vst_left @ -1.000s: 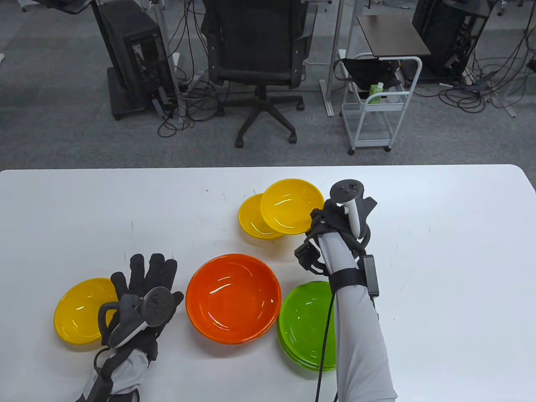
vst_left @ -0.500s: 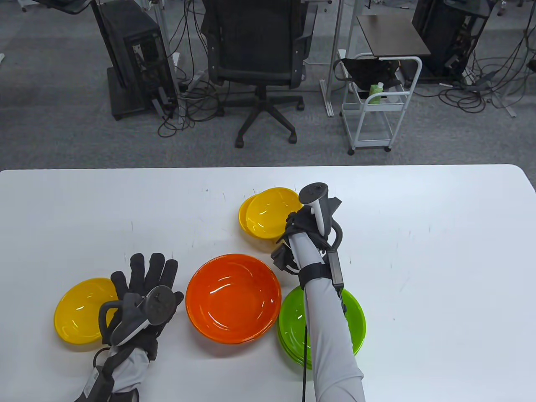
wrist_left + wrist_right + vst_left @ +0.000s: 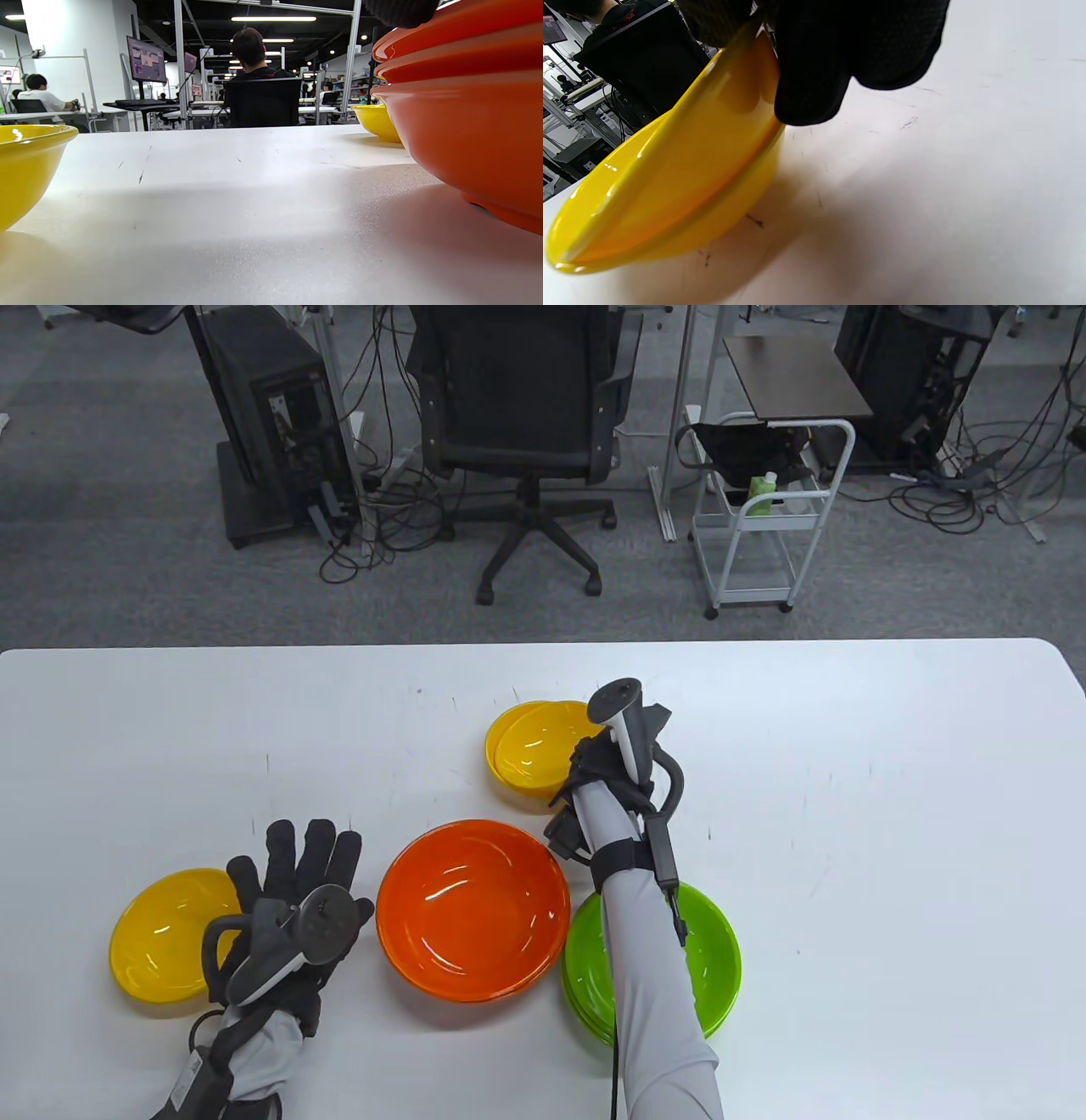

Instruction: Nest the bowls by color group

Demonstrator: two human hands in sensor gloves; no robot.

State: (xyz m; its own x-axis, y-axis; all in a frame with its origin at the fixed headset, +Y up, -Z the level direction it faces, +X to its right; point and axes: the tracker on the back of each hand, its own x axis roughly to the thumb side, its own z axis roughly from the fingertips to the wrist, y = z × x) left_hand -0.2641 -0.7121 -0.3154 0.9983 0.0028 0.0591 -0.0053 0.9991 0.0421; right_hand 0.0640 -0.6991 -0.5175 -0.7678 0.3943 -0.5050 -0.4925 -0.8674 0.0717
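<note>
My right hand (image 3: 585, 755) grips the near-right rim of a yellow bowl (image 3: 534, 742) that sits almost fully nested in a second yellow bowl (image 3: 492, 746) at the table's middle. In the right wrist view the fingers (image 3: 814, 76) pinch the upper bowl's rim (image 3: 670, 148), still slightly tilted in the lower one. A third yellow bowl (image 3: 165, 933) lies at the front left. My left hand (image 3: 297, 882) rests flat on the table between it and the orange bowl stack (image 3: 471, 908). A green bowl stack (image 3: 713, 950) sits at the front right, partly under my right forearm.
The white table (image 3: 891, 814) has bare surface to the right and along the far left. Beyond its far edge stand an office chair (image 3: 522, 407) and a small cart (image 3: 764, 509). The left wrist view shows the orange stack (image 3: 466, 106) close on its right.
My right hand has carried the yellow bowl leftward and down onto the other yellow bowl, from overlapping its edge to almost nested. The left hand has stayed still.
</note>
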